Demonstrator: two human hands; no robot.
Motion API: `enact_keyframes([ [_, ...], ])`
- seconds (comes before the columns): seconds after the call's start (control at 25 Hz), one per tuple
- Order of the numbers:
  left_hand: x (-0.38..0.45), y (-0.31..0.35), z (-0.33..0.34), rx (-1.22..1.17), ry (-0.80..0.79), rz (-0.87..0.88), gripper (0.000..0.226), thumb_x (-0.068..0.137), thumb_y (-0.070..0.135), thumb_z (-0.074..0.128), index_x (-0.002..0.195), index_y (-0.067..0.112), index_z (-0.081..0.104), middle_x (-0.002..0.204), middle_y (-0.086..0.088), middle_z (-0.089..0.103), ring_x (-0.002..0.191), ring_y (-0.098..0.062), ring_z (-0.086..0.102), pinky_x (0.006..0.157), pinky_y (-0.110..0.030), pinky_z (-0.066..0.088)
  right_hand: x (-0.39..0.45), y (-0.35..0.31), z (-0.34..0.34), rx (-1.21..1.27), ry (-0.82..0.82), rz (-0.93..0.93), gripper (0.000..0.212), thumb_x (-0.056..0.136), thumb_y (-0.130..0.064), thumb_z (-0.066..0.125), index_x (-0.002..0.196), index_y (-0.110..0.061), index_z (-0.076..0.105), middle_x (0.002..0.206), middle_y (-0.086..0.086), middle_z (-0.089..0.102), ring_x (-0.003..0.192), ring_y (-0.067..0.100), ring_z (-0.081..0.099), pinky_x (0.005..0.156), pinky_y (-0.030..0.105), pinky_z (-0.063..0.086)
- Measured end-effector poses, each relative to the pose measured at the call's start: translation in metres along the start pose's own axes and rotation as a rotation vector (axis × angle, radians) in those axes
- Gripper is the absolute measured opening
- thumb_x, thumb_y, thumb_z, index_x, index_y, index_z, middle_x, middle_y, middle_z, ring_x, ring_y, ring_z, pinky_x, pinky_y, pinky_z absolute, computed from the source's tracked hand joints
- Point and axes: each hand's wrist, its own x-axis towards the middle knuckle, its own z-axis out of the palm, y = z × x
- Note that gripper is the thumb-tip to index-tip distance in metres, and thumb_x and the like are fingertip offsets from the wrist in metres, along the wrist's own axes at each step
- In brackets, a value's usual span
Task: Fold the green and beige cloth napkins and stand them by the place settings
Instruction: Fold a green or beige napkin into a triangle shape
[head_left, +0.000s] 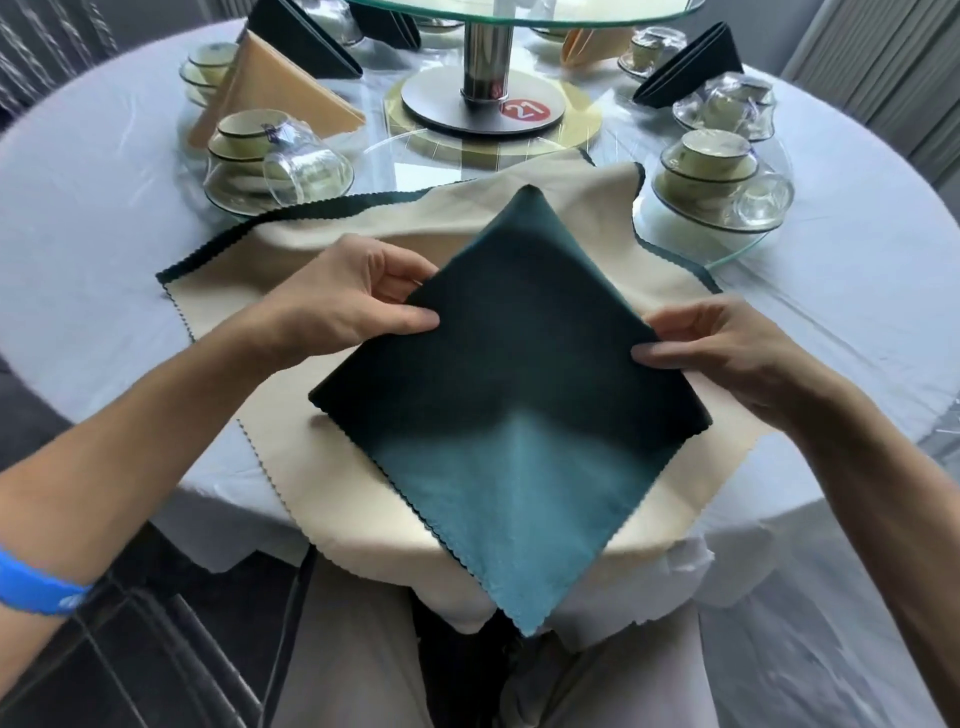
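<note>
My left hand (358, 301) pinches the left edge of the dark green square cloth napkin (514, 395), thumb on top and fingers curled beneath. My right hand (722, 348) pinches its right edge the same way. The napkin sits turned like a diamond, its far corner raised and its near corner hanging over the table's near edge towards my lap. Beneath it a wide beige cloth napkin with a scalloped green border (291, 291) lies spread flat on the round table's pale blue tablecloth (88, 218). Further off, stacked cream bowls and cups with upturned glasses (275, 156) stand left and right. Folded beige and dark napkins (270, 93) stand beyond them, around a glass turntable's metal base (483, 98).
</note>
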Motion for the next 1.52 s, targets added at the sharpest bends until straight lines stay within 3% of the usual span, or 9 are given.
enact_keyframes([
  [0.16, -0.048, 0.002, 0.015, 0.235, 0.01, 0.343, 0.022, 0.079, 0.004, 0.077, 0.097, 0.015, 0.076, 0.098, 0.011, 0.076, 0.089, 0.001, 0.07, 0.084, -0.014, 0.052, -0.041, 0.006, -0.002, 0.003, -0.077, -0.098, 0.034, 0.077, 0.018, 0.065, 0.094, -0.008, 0.078, 0.095, 0.014, 0.075, 0.086, 0.019, 0.071, 0.078, 0.023, 0.055],
  [0.32, -0.071, -0.044, 0.012, 0.617, -0.02, 0.518, 0.024, 0.082, 0.009, 0.069, 0.103, 0.017, 0.078, 0.113, 0.008, 0.072, 0.109, -0.008, 0.066, 0.093, -0.03, 0.052, -0.069, 0.037, 0.006, -0.358, -0.051, -0.355, 0.016, 0.085, 0.001, 0.068, 0.091, -0.011, 0.077, 0.105, -0.004, 0.075, 0.112, 0.012, 0.065, 0.098, 0.023, 0.047],
  [0.4, -0.078, -0.063, 0.005, 0.636, 0.02, 0.496, 0.024, 0.085, 0.016, 0.064, 0.105, 0.017, 0.077, 0.119, 0.004, 0.07, 0.113, -0.012, 0.065, 0.094, -0.038, 0.052, -0.073, 0.053, 0.008, -0.525, 0.001, -0.509, 0.013, 0.087, -0.02, 0.067, 0.091, -0.014, 0.077, 0.11, -0.009, 0.073, 0.118, 0.01, 0.061, 0.102, 0.026, 0.046],
  [0.68, -0.085, -0.069, -0.006, 0.631, 0.047, 0.367, 0.025, 0.085, 0.029, 0.06, 0.097, 0.02, 0.079, 0.113, 0.003, 0.071, 0.102, -0.014, 0.067, 0.085, -0.037, 0.053, -0.068, 0.04, 0.015, -0.674, 0.099, -0.448, 0.018, 0.075, -0.009, 0.065, 0.083, -0.02, 0.076, 0.11, -0.012, 0.07, 0.104, 0.004, 0.064, 0.089, 0.035, 0.05],
  [0.8, -0.081, -0.052, -0.001, 0.671, -0.038, 0.276, 0.032, 0.083, 0.037, 0.054, 0.102, 0.026, 0.078, 0.114, 0.014, 0.069, 0.103, -0.008, 0.062, 0.09, -0.028, 0.046, -0.062, 0.026, 0.047, -0.767, 0.1, -0.494, 0.021, 0.084, -0.026, 0.067, 0.104, -0.02, 0.072, 0.117, -0.008, 0.069, 0.107, 0.009, 0.063, 0.093, 0.035, 0.049],
  [0.96, -0.051, -0.034, 0.041, 0.733, 0.025, 0.187, 0.052, 0.089, 0.057, 0.04, 0.122, 0.025, 0.065, 0.108, 0.012, 0.069, 0.099, -0.009, 0.062, 0.085, -0.019, 0.041, -0.033, 0.028, 0.089, -1.072, 0.07, -0.443, 0.044, 0.093, -0.056, 0.039, 0.119, -0.026, 0.058, 0.109, -0.006, 0.063, 0.097, 0.02, 0.057, 0.08, 0.037, 0.045],
  [1.2, -0.01, -0.036, 0.086, 0.956, 0.041, 0.141, 0.031, 0.105, 0.04, 0.033, 0.081, 0.021, 0.042, 0.084, -0.008, 0.064, 0.084, -0.033, 0.059, 0.068, -0.034, 0.025, -0.013, 0.025, 0.083, -1.031, 0.133, -0.393, 0.042, 0.101, -0.05, 0.026, 0.077, -0.02, 0.041, 0.07, 0.008, 0.059, 0.071, 0.036, 0.055, 0.06, 0.035, 0.026],
  [1.36, -0.005, -0.033, 0.089, 1.132, 0.119, 0.161, 0.034, 0.103, 0.044, 0.028, 0.084, 0.021, 0.045, 0.084, -0.005, 0.062, 0.082, -0.032, 0.059, 0.069, -0.037, 0.026, -0.004, 0.025, 0.085, -1.154, 0.24, -0.243, 0.035, 0.101, -0.05, 0.033, 0.082, -0.021, 0.042, 0.076, 0.01, 0.062, 0.076, 0.036, 0.059, 0.057, 0.036, 0.031],
  [1.52, -0.044, -0.029, 0.097, 1.098, 0.276, 0.225, 0.032, 0.093, 0.042, 0.043, 0.105, 0.021, 0.064, 0.109, 0.001, 0.061, 0.099, -0.025, 0.056, 0.083, -0.04, 0.04, -0.022, 0.026, 0.092, -1.129, 0.408, -0.432, 0.025, 0.096, -0.038, 0.046, 0.087, -0.018, 0.056, 0.088, 0.001, 0.062, 0.079, 0.028, 0.057, 0.068, 0.039, 0.043],
])
